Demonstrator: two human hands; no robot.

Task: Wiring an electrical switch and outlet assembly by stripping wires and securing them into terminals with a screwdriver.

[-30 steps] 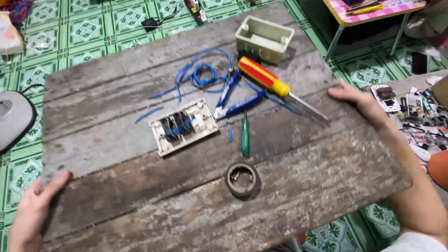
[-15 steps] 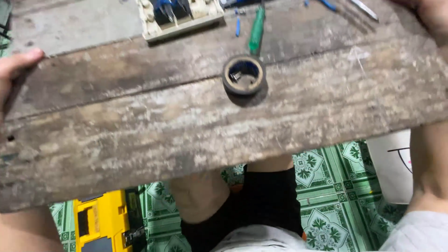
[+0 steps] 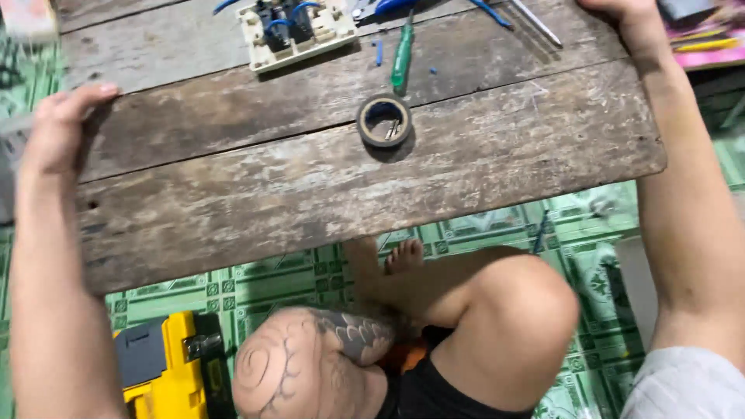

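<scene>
So both hands are on the wooden board [image 3: 349, 186], one at each end. The left hand [image 3: 58, 128] is wrapped over the left edge with the fingers curled on top of the wood, and the right hand [image 3: 625, 15] grips the far right corner up at the top of the view, partly cut off, so I can't see how its fingers sit. The hands are well apart, the whole width of the board between them.

The board itself is weathered grey planks, and it sits over the person's crossed legs, above a green patterned floor [image 3: 481, 233].

On the board: a roll of dark tape [image 3: 384, 120] lying flat near the middle, a green-handled screwdriver [image 3: 402, 58] just above it, and a cream switch plate [image 3: 297, 31] with blue wires at the back, to the left of the screwdriver. A few tiny blue wire offcuts lie near the screwdriver.

Down at the lower left, under the board's edge, there's a yellow and black power tool case [image 3: 167, 368] on the floor.
</scene>
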